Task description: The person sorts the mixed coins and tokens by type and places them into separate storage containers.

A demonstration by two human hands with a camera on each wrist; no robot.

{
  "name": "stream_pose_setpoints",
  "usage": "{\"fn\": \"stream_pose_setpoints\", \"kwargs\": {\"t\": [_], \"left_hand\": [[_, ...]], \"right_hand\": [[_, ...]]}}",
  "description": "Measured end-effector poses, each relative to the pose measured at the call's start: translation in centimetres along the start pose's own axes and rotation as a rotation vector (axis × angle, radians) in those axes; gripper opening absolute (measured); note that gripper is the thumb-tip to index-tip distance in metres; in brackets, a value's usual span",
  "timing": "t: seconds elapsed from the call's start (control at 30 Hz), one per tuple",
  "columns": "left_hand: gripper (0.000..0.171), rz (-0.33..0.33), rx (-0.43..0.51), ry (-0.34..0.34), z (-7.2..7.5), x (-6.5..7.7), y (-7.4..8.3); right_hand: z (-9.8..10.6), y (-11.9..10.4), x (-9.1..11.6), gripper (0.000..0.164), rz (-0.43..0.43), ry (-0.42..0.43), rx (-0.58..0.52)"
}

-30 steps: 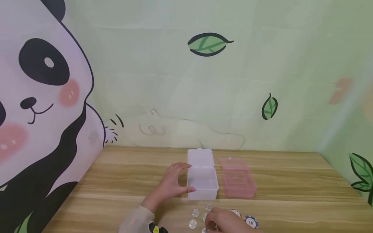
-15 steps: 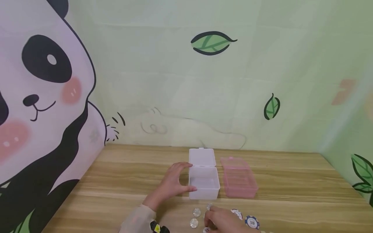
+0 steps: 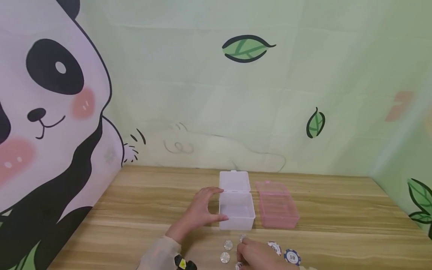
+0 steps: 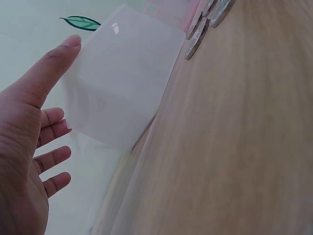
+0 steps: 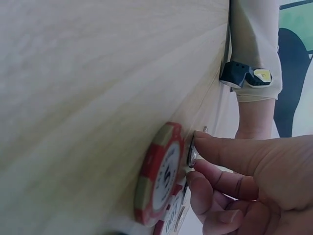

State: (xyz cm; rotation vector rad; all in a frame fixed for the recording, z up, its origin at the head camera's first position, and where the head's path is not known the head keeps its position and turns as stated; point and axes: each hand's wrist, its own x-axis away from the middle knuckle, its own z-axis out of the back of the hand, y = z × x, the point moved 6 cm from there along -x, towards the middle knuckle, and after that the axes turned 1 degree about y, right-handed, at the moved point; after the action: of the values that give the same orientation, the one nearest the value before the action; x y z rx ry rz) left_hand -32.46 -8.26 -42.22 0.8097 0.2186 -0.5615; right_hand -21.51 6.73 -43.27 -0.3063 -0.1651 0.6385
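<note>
Silver-coloured coin [image 5: 192, 152] pinched between thumb and forefinger of the right hand [image 3: 258, 256], close to the table [image 3: 337, 240].

Best held by its rim with light pressure, and lifted straight, without pushing the similar coins [image 3: 225, 257] just left of this hand or the poker chips [image 3: 292, 257] on its right side. With the left hand [image 3: 198, 211], no closed grip to be seen: thumb and fingers spread wide about the white box [image 3: 237, 224], with the thumb at its front rim. Useful, probably, to steady the box only lightly from there; hard to tell how firmly touched.
</note>
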Motion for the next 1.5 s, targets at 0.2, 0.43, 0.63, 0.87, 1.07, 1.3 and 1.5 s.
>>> {"fn": "stream_pose_setpoints", "kwargs": {"t": [0.2,0.43,0.63,0.87,1.07,1.3,1.5], "left_hand": [[0.078,0.006,-0.013,-0.005,-0.1,0.1,0.0],[0.077,-0.006,0.019,-0.009,0.0,0.0,0.2],[0.075,-0.018,0.019,-0.006,0.0,0.0,0.2],[0.074,-0.021,0.017,0.009,-0.1,0.1,0.1],[0.074,-0.024,0.007,0.018,-0.1,0.0,0.0],[0.074,-0.018,0.006,0.018,0.0,0.1,-0.1],[0.074,-0.015,0.015,0.007,0.0,0.0,0.0]], "right_hand": [[-0.1,0.3,0.0,0.015,-0.003,0.021,-0.021],[-0.1,0.6,0.2,0.017,-0.066,-0.011,-0.146],[0.2,0.5,0.3,0.018,-0.062,-0.037,-0.240],[0.5,0.5,0.5,0.015,-0.025,-0.065,-0.297],[1.3,0.3,0.4,0.014,0.018,-0.041,-0.268],[2.9,0.4,0.6,0.016,0.022,-0.032,-0.434],[4.1,0.8,0.3,0.015,0.011,0.008,-0.455]]}}
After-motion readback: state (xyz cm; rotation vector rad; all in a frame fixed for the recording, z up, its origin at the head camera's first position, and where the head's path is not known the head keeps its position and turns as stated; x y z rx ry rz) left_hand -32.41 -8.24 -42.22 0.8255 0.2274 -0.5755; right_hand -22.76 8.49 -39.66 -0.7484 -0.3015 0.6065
